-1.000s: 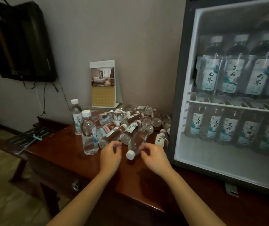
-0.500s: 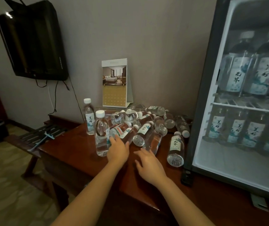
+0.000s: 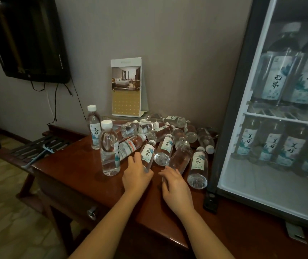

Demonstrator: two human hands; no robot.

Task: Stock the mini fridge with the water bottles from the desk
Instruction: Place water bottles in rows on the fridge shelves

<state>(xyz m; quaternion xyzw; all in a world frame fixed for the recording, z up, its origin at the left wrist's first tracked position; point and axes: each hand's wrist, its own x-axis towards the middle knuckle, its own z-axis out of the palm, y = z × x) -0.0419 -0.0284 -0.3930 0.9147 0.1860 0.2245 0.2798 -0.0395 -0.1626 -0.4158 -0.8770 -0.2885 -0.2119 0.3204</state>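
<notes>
- Head view down onto a red-brown tabletop (image 3: pixel 78 176) heaped with small water bottles (image 3: pixel 168 139), most lying on their sides, two upright bottles (image 3: pixel 109 148) at the heap's left edge.
- Mini fridge (image 3: pixel 229 128) just right of the heap, both shelves lined with standing bottles, bare floor at the front of the lower shelf; probably placed close for a short carry.
- Left hand (image 3: pixel 136 174) at the heap's near edge, fingers (image 3: pixel 133 159) and thumb curled round the lower end of a lying labelled bottle (image 3: pixel 147 154), apparently singling it out.
- Right hand (image 3: pixel 175 186) beside it, fingers (image 3: pixel 165 173) loosely bent, holding nothing, tips at the base of a clear lying bottle (image 3: pixel 181 157); contact impossible to tell.
</notes>
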